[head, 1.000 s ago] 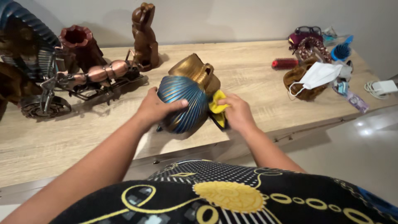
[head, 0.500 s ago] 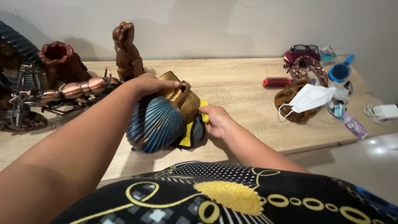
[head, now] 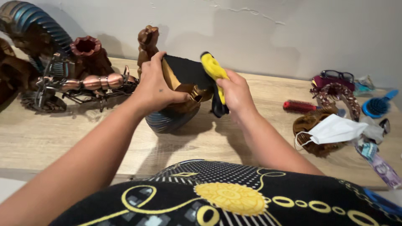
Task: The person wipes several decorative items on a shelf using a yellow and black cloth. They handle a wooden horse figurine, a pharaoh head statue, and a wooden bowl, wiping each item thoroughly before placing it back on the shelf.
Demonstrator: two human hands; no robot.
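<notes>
A pale grey plaster wall [head: 272, 37] with small cracks near its top backs a light wood-grain tabletop [head: 63, 138] that runs the full width of the view. In the far left corner stands a large blue-and-bronze striped bust [head: 31, 25], with a copper-segmented metal motorcycle model [head: 79, 86] just in front of it and a dark reddish vase [head: 88, 50] behind that. Near the middle of the tabletop, the gold and blue striped head ornament [head: 176, 106] is tipped up, its blue end low against the wood; the left hand [head: 155, 86] wraps around its side, fingers closed on it. The right hand [head: 236, 94] is closed on a yellow and black cloth [head: 209, 73] pressed over the ornament's top. At the right edge lie a white face mask [head: 335, 129], a red hairbrush [head: 299, 106] and a blue brush [head: 377, 106].
</notes>
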